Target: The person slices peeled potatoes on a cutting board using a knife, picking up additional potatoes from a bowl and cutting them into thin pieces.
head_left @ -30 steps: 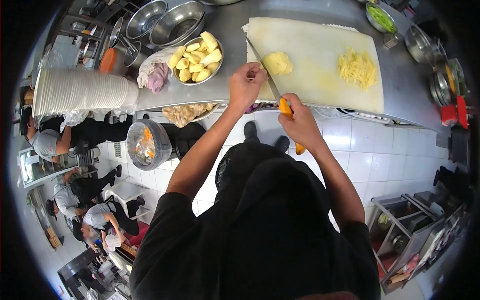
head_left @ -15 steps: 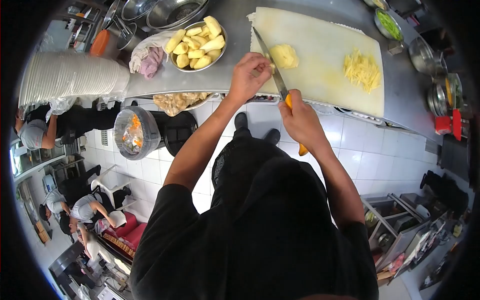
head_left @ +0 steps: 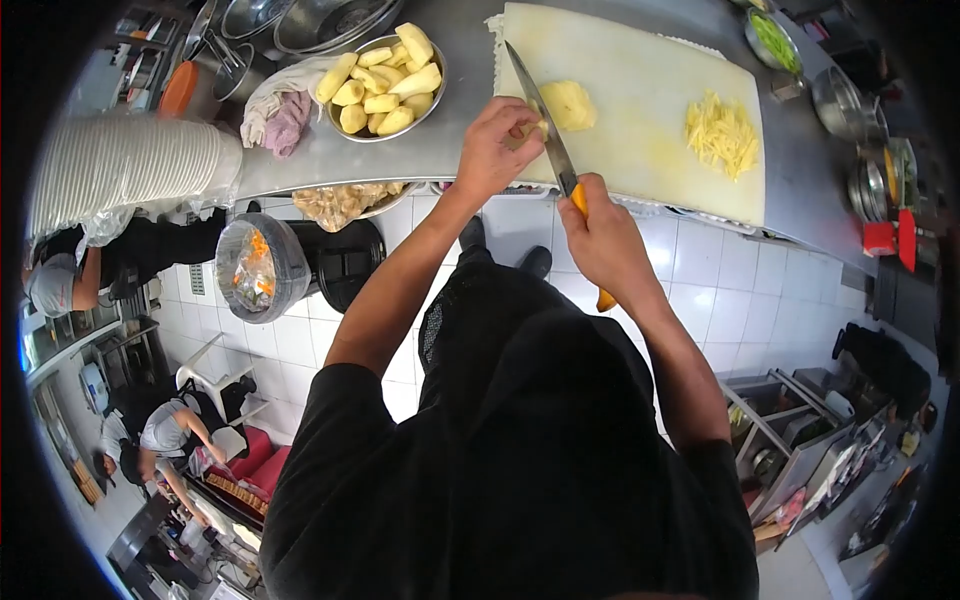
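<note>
My right hand [head_left: 608,238] is wrapped round the orange handle of a long knife [head_left: 546,118], whose blade points up and left across the left part of the white cutting board [head_left: 640,75]. At the board's left edge, my left hand [head_left: 500,148] is closed, fingertips pinched beside the blade on a small pale yellow piece. Thin yellow slices [head_left: 568,106] lie in a stack just right of the blade. A pile of yellow strips [head_left: 721,135] rests on the board's right side. Peeled yellow pieces fill a metal bowl [head_left: 443,88] at the left.
A cloth [head_left: 280,115], stacked white containers [head_left: 130,165] and metal bowls [head_left: 330,25] stand left. Below the steel counter [head_left: 455,60] is a lined bin [head_left: 285,285]. More bowls [head_left: 842,103] and a red object [head_left: 880,238] are right. Co-workers [head_left: 175,425] are at lower left.
The view has shifted slightly, so the counter things sit a little further left. Both hands keep nearly the same pose, and the knife remains beside the slices.
</note>
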Tool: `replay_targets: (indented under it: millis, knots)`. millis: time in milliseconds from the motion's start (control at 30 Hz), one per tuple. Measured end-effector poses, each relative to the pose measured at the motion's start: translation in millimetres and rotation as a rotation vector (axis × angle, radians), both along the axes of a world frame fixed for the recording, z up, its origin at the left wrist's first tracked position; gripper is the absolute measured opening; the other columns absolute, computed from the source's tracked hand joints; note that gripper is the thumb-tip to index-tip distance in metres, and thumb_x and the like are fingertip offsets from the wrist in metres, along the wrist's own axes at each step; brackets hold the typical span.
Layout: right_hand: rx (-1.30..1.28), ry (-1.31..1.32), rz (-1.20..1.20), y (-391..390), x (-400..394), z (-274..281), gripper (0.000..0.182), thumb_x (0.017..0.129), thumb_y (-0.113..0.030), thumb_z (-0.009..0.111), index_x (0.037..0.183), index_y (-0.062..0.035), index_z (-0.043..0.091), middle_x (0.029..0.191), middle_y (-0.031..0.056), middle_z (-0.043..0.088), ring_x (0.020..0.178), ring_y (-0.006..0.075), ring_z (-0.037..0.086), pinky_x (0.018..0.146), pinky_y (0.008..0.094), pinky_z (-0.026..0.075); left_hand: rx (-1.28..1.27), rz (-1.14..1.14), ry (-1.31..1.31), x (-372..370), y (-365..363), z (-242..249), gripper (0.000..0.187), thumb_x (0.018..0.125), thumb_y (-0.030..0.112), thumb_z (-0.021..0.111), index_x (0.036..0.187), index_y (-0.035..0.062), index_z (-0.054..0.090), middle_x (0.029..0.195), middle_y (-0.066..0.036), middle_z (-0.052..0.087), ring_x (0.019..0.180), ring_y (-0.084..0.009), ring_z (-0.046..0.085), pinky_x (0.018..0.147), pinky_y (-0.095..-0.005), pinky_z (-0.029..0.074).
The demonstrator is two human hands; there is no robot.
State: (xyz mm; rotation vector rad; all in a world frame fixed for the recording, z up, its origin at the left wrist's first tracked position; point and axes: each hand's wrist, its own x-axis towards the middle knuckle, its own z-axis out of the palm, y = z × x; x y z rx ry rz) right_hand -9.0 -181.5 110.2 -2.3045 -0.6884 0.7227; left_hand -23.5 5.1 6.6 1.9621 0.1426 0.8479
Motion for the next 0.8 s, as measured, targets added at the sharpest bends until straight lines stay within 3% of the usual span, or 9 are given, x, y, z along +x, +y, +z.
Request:
replay_targets:
  millis: [367,567,800]
  knots:
    - [-0.064,-0.001,0.024,3.3,5.8,-2.6,0.026,0.097,-0.023,0.052,0.105,-0.0001,0.043,0.08,0.0318,0.063,0.084,0.0525,0.061,0.077,0.06,0.044,-0.027,0.026,-0.014,0.6,-2.1,-6.2,0.018,0.074,-0.001,0.071,0.092,0.0004,0.066,0.095,-0.008,0.063,0.07,-0.0158,0.06,0.066,-0.0278,0.051]
    - [0.009,0.019,-0.097,5.2,3.5,11.7,0.026,0.098,-0.023,0.053,0.101,0.0007,0.045,0.075,0.0305,0.062,0.08,0.0516,0.061,0.072,0.0578,0.045,-0.011,0.056,-0.012,-0.4,-2.5,-5.3,0.019,0.073,-0.002,0.07,0.091,0.0009,0.066,0.093,-0.009,0.063,0.07,-0.0168,0.061,0.066,-0.0281,0.051]
    - [0.081,-0.048,-0.079,3.9,2.4,14.4,0.024,0.097,-0.021,0.053,0.101,0.0012,0.044,0.073,0.0304,0.061,0.076,0.0521,0.06,0.07,0.0581,0.045,-0.03,0.059,-0.013,0.4,-3.5,-6.9,0.019,0.073,-0.003,0.07,0.092,0.0013,0.066,0.092,-0.008,0.063,0.07,-0.0163,0.061,0.066,-0.028,0.051]
